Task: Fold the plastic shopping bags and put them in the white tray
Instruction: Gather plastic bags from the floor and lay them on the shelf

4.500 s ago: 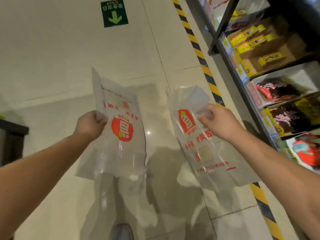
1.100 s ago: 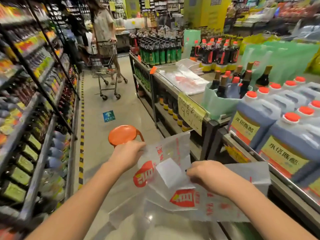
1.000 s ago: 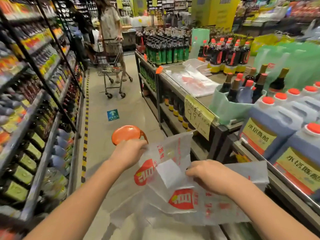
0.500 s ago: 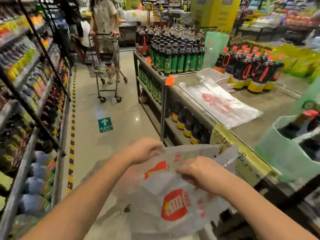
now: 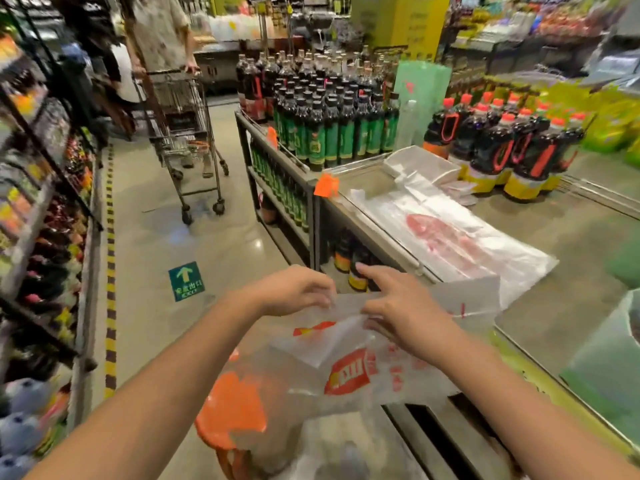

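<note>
Here, bags (image 5: pixel 346 374) between left grip (image 5: pixel 294 292), right grip (image 5: pixel 405 306).

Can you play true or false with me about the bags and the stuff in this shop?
1. The left hand and the right hand both hold the plastic bags. True.
2. The logo on the bags is blue. False: it is red.
3. The white tray sits on the counter next to dark bottles. True.
4. The stool under the bags is green. False: it is orange.
5. A shopping cart stands in the aisle. True.
</note>
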{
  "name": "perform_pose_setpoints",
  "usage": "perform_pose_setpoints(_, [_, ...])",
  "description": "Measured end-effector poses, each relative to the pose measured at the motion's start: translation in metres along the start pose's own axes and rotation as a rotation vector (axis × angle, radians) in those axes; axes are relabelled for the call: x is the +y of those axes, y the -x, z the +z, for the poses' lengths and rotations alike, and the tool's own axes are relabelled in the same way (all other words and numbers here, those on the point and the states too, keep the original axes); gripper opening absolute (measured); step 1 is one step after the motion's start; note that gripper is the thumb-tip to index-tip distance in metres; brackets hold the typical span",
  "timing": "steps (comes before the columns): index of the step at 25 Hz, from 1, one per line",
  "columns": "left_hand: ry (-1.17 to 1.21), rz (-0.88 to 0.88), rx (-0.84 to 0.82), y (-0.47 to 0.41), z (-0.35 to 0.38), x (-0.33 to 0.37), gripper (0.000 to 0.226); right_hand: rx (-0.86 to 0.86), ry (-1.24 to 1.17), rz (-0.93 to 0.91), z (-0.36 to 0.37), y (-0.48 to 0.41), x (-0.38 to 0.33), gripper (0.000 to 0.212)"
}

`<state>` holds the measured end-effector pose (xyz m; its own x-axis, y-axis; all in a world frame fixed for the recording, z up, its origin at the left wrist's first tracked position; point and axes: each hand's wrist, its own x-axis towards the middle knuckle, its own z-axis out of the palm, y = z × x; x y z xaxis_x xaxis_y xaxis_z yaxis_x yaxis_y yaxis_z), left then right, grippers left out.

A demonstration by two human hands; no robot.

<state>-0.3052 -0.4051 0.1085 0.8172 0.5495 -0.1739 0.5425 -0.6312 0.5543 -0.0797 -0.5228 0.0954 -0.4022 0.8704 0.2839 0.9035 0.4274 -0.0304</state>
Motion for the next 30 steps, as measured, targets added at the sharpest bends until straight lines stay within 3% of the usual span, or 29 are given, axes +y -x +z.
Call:
perform_pose_setpoints(4, [0.002, 0.054, 0.135, -0.071, -0.053, -0.014, 0.021, -0.084, -0.111, 0.017, 0.005, -0.060, 0.071, 0.010])
perform_pose_setpoints(7, [0.003, 0.165, 0.335, -0.114, -0.088, -0.022, 0.015, 0.018, -0.135, 0.025, -0.005, -0.102, 0.122, 0.010])
perform_pose_setpoints(9, [-0.093, 0.227, 0.340, -0.145, -0.109, -0.033, 0.028, 0.054, -0.133, 0.058, -0.014, -0.131, 0.154, 0.007])
perform_pose_setpoints(11, [-0.114, 0.180, 0.231, -0.172, -0.128, -0.037, 0.043, 0.058, -0.109, 0.058, -0.024, -0.152, 0.175, 0.003])
perform_pose_setpoints(13, [-0.090, 0.172, 0.120, -0.195, -0.147, -0.028, 0.045, 0.073, -0.074, 0.028, -0.034, -0.163, 0.194, 0.011])
perform_pose_setpoints(16, [-0.049, 0.214, -0.018, -0.240, -0.169, -0.018, 0.039, 0.081, -0.051, 0.033, -0.048, -0.172, 0.229, 0.016])
perform_pose_setpoints(20, [-0.170, 0.333, -0.145, -0.322, -0.173, -0.021, 0.016, 0.043, -0.003, 0.114, -0.046, -0.171, 0.278, 0.007])
perform_pose_setpoints(22, [-0.166, 0.369, -0.182, -0.363, -0.181, -0.026, 0.020, 0.004, 0.007, 0.204, -0.043, -0.172, 0.302, 0.010])
perform_pose_setpoints(25, [-0.146, 0.425, -0.266, -0.425, -0.202, -0.035, 0.036, -0.037, -0.045, 0.503, -0.047, -0.173, 0.342, 0.015])
perform_pose_setpoints(30, [-0.190, 0.655, -0.560, -0.544, -0.223, -0.053, 0.045, -0.031, -0.203, 0.828, -0.031, -0.185, 0.389, 0.019])
